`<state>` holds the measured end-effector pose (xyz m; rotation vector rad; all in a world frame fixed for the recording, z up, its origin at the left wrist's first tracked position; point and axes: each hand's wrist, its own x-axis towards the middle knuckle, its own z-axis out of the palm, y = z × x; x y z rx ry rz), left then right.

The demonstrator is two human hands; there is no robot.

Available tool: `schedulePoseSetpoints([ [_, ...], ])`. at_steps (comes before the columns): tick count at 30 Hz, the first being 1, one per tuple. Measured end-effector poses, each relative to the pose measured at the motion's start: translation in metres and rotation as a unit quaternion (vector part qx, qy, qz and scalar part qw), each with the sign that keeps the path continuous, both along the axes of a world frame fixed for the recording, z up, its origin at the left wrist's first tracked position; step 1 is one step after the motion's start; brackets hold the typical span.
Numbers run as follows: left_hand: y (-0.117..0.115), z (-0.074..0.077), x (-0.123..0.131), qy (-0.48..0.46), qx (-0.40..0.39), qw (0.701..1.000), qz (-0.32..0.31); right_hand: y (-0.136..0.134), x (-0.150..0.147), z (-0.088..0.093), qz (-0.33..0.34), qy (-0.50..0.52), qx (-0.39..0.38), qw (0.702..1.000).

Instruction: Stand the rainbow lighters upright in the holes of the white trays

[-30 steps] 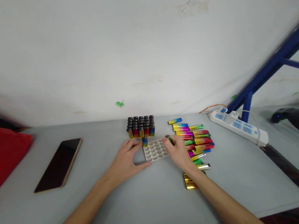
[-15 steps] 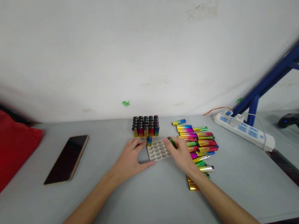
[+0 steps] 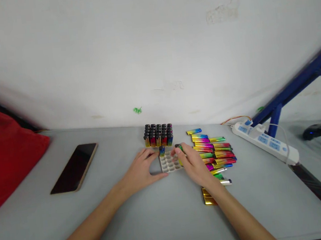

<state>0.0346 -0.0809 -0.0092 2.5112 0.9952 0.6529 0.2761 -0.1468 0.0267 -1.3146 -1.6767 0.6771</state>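
A white tray [image 3: 169, 165] with round slots lies on the grey table [image 3: 159, 219]. One blue lighter [image 3: 162, 150] stands upright in its far left corner. My left hand [image 3: 141, 171] rests against the tray's left side, fingers spread on the table and tray edge. My right hand [image 3: 190, 163] is closed round a green lighter [image 3: 178, 148] and holds it over the tray's far right part. To the right lies a pile of several rainbow-coloured lighters [image 3: 214, 150].
A full tray of upright lighters [image 3: 158, 135] stands behind the white tray. A phone [image 3: 74, 167] lies at the left, red cloth [image 3: 6, 151] beyond it. A power strip [image 3: 266, 142] and a blue metal frame [image 3: 291, 87] stand at the right. Gold lighters [image 3: 208, 198] lie near my right forearm.
My right hand has brought the green lighter leftward over the tray. My left hand has stayed by the tray. The camera has shifted slightly.
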Motion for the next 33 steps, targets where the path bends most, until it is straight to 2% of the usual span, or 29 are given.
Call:
schedulePoseSetpoints([
  [3, 0.000, 0.000, 0.000, -0.006, -0.001, 1.000, -0.004, 0.000, 0.001, 0.000, -0.003, -0.092, 0.054, 0.994],
  [7, 0.000, -0.002, 0.000, -0.004, 0.001, 1.000, -0.004, 0.004, 0.001, -0.007, 0.024, -0.142, 0.030, 0.989],
  [10, 0.000, -0.002, 0.000, -0.002, 0.001, 1.000, -0.006, 0.010, 0.000, -0.013, 0.038, -0.170, 0.042, 0.984],
  [16, 0.000, -0.003, 0.000, -0.007, 0.008, 1.000, -0.015, 0.016, -0.004, -0.011, 0.103, -0.286, 0.112, 0.946],
  [21, 0.001, -0.004, 0.000, -0.003, 0.004, 1.000, -0.011, 0.019, -0.002, -0.006, 0.098, -0.305, 0.099, 0.942],
  [26, 0.002, -0.004, 0.000, -0.011, 0.002, 1.000, -0.012, 0.023, 0.002, -0.001, 0.127, -0.318, 0.079, 0.936],
  [28, 0.002, -0.005, -0.001, -0.012, 0.005, 1.000, -0.012, 0.023, 0.000, 0.001, 0.114, -0.355, 0.081, 0.924],
  [33, 0.004, -0.008, -0.002, -0.009, 0.009, 1.000, -0.010, 0.027, -0.009, 0.001, 0.032, -0.438, 0.062, 0.896],
])
